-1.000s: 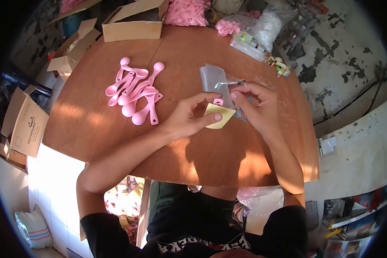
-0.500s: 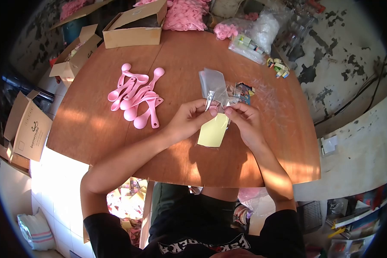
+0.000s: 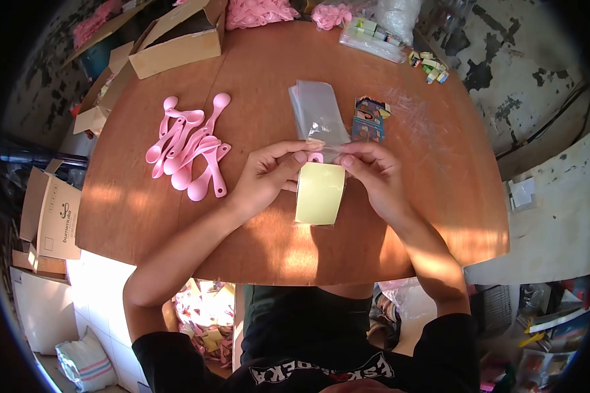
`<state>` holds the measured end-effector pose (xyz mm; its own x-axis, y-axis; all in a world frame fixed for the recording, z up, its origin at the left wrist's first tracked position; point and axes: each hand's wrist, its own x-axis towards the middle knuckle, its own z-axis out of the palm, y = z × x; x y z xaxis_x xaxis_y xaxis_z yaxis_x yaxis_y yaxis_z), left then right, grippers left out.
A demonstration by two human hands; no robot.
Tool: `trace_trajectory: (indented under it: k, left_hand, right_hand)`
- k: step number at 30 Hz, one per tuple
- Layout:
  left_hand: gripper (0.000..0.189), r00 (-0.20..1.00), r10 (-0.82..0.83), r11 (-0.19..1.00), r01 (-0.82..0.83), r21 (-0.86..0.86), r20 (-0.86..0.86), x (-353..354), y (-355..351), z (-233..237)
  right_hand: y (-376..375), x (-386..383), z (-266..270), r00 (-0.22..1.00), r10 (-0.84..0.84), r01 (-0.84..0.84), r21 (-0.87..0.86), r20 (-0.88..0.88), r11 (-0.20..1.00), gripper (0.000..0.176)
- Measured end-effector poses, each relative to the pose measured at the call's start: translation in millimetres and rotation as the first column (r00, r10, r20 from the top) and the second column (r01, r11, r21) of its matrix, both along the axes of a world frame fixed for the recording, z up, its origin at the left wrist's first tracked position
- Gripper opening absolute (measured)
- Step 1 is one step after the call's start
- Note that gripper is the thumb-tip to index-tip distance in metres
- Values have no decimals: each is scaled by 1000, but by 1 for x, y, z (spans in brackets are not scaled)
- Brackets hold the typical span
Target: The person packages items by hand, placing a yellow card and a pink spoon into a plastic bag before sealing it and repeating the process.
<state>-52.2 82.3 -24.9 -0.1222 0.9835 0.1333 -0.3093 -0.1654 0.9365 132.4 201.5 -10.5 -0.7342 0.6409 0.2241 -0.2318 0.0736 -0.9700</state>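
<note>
A clear plastic bag (image 3: 316, 224) with a pale yellow card (image 3: 320, 194) in it hangs between my two hands over the table. My left hand (image 3: 267, 173) pinches its top edge on the left, and my right hand (image 3: 377, 171) pinches it on the right. Just above the card shows the pink end of a handle with a hole (image 3: 315, 157); whatever else lies behind the card is hidden. Beyond my fingers lies a stack of flat clear bags (image 3: 320, 111). Small printed cards (image 3: 370, 122) rest right of the stack. Several pink measuring spoons (image 3: 189, 147) are heaped to the left.
At the far edge of the wooden table (image 3: 255, 78) stand an open cardboard box (image 3: 177, 51), a bag of pink pieces (image 3: 261, 13) and a clear pack of cards (image 3: 373, 42). Small folded cards (image 3: 431, 67) lie far right. Another carton (image 3: 58, 213) stands left of the table.
The bag's top is now spread wider between my hands, and the yellow card faces up more squarely. My right hand sits slightly farther from my left. The camera view has shifted.
</note>
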Motion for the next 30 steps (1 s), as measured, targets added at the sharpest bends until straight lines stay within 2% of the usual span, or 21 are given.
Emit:
trace_trajectory:
  k: [2,6,9,15,19,22,24,28,30]
  left_hand:
    - [27,1000,2,1000,-2,-10,-26,1,0,0]
    - [25,994,28,999,-25,28,-105,1,-2,0]
    - [24,989,78,996,-72,52,-126,4,-2,2]
    - [24,982,41,998,-30,62,-183,-1,-3,1]
    - [24,972,54,996,-37,79,-227,0,-5,2]
    - [23,980,17,994,4,107,-199,-4,-5,-1]
    - [23,994,-104,985,107,134,-30,-8,-4,-2]
    - [20,976,-203,972,191,134,84,-7,-5,2]
    - [23,962,29,968,41,249,-271,-2,-1,-3]
  right_hand:
    - [5,4,-7,1000,12,-12,84,-1,996,11]
    - [3,5,-1,999,50,-49,73,-19,996,11]
    - [5,6,-1,997,76,-72,142,-26,987,11]
    - [5,9,5,991,129,-130,180,18,975,16]
    - [7,9,3,988,152,-146,301,3,942,20]
    - [6,10,5,987,161,-149,343,-7,927,22]
    - [6,10,7,987,163,-152,345,-3,926,23]
    - [3,7,3,987,156,-131,345,-44,929,13]
    - [1,3,0,986,142,-106,343,-82,933,11]
